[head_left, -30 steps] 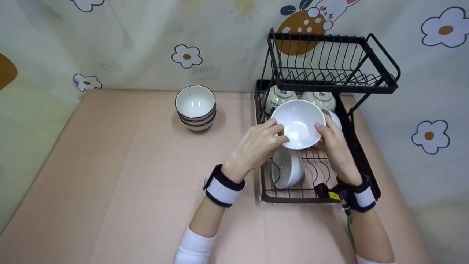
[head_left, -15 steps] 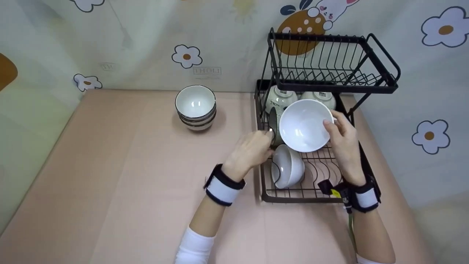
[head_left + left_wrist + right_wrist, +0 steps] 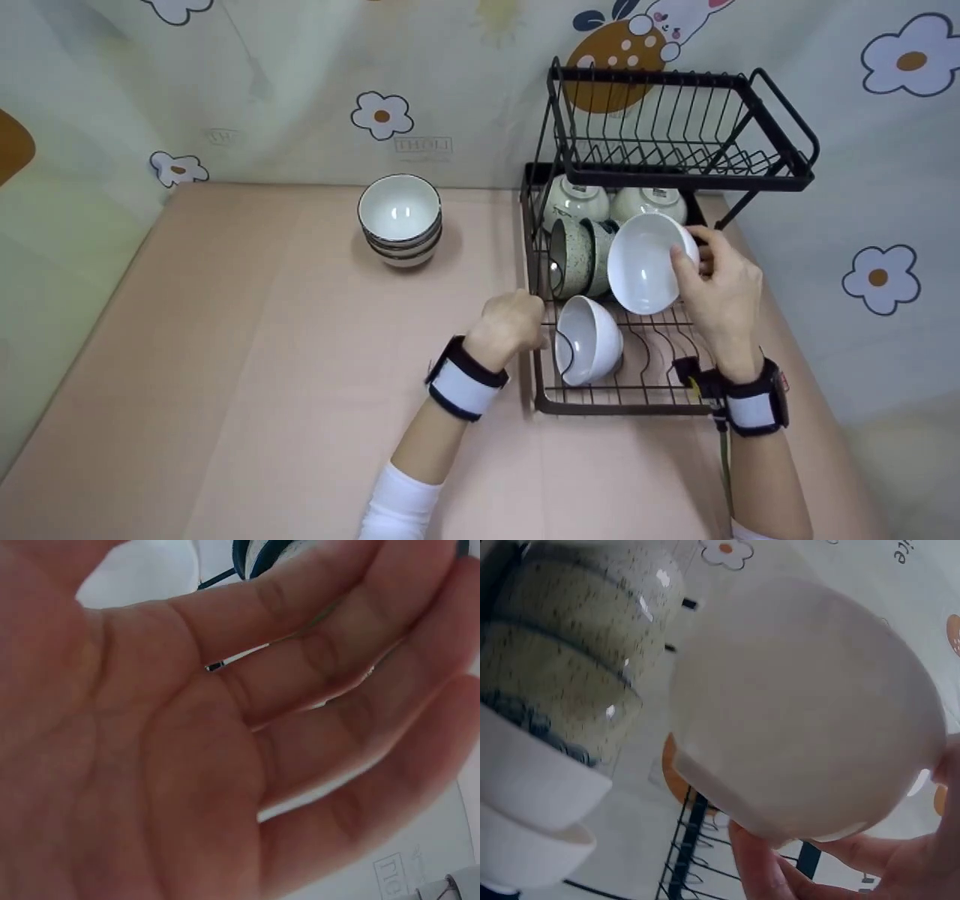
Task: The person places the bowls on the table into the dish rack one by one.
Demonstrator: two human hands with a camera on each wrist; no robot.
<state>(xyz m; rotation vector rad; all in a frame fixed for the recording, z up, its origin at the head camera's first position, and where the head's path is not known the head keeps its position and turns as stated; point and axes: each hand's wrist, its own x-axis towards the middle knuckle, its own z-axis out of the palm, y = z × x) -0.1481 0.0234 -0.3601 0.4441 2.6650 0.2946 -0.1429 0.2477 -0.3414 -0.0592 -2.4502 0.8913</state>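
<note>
My right hand [image 3: 720, 285] pinches the rim of a white bowl [image 3: 646, 264], which is tilted above the lower tier of the black dish rack [image 3: 622, 409]. Its pale underside fills much of the right wrist view. Speckled green bowls [image 3: 571, 259] stand on edge in the rack, left of the held bowl. Nearer the front, white bowlware [image 3: 592, 341] also rests on edge; two nested white bowls [image 3: 540, 787] show in the right wrist view. My left hand [image 3: 510, 322] is beside the rack's left rail, palm bare and fingers loosely bent in the left wrist view.
A stack of dark-rimmed bowls [image 3: 400, 214] stands on the pink table [image 3: 300, 360], left of the rack. Upturned pale bowls [image 3: 576, 201] sit at the back, under the rack's overhanging upper tier [image 3: 682, 180]. A patterned curtain [image 3: 300, 90] borders the table.
The left hand has let go of the white bowl and drawn back toward the rack's left side. The right hand has carried the bowl rightward and tilted it, uncovering the speckled bowls.
</note>
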